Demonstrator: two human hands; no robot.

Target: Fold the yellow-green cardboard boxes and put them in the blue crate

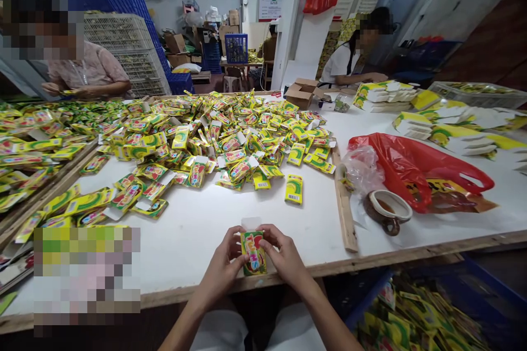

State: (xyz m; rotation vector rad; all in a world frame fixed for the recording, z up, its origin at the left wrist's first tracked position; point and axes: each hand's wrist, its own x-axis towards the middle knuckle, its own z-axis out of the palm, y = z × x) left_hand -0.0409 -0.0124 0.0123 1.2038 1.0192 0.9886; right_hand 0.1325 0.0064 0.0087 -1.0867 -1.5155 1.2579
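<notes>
Both hands hold one small yellow-green printed carton (pixel 252 251) upright over the near edge of the white table (pixel 214 225). My left hand (pixel 224 269) grips its left side with curled fingers. My right hand (pixel 283 255) pinches its right side and top, where a white flap stands open. A large heap of the same small cartons (pixel 214 137) covers the middle and far part of the table, beyond my hands. One single carton (pixel 293 188) lies alone nearest to my hands.
A wooden strip (pixel 344 203) lies to the right, with a brown cup (pixel 387 209) and a red plastic bag (pixel 415 167) past it. Flat carton stacks (pixel 448 120) lie far right. A blue crate of cartons (pixel 424 312) stands below. Two people sit across the table.
</notes>
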